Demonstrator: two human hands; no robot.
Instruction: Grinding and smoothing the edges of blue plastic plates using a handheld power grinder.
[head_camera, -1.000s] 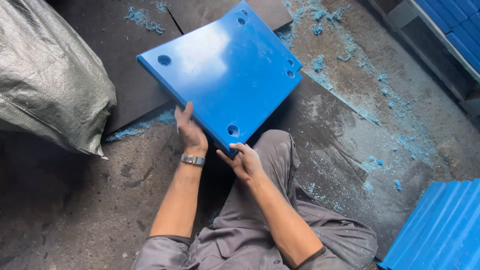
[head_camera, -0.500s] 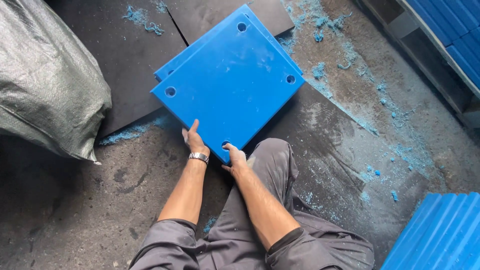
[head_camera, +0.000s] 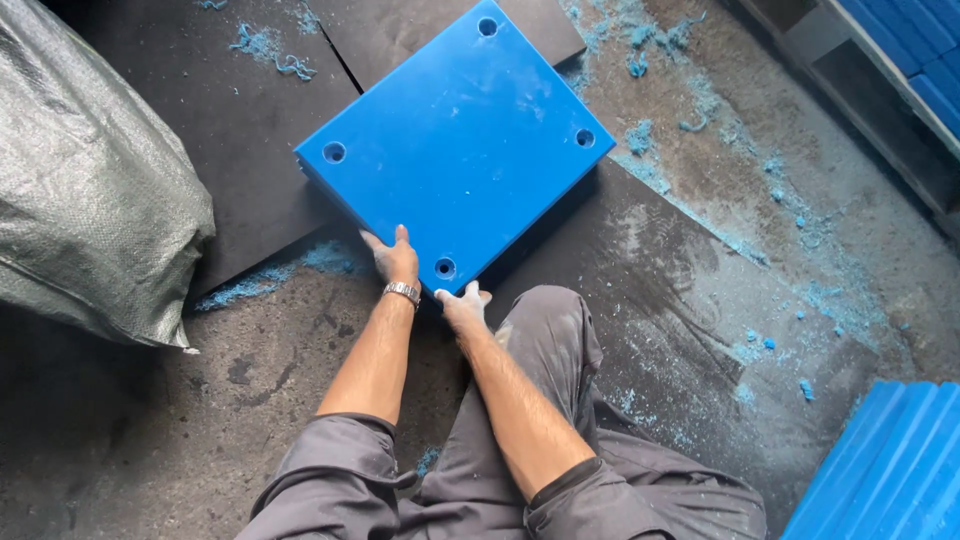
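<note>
A thick square blue plastic plate (head_camera: 460, 150) with a round hole near each corner lies flat on dark rubber mats (head_camera: 230, 120) on the floor. My left hand (head_camera: 393, 258), with a metal watch at the wrist, grips the plate's near left edge. My right hand (head_camera: 463, 305) holds the near corner just below one hole. Both arms reach forward over my grey-trousered knee (head_camera: 545, 330).
A large grey woven sack (head_camera: 90, 210) sits at the left. Blue shavings (head_camera: 700, 120) litter the concrete floor to the right. A stack of blue sheets (head_camera: 885, 470) fills the bottom right corner; more blue panels on a rack (head_camera: 915, 60) are at top right.
The blue plate has gone from tilted up toward me to lying flat on the mats, pushed slightly away. Both hands stayed on its near edge and moved forward with it.
</note>
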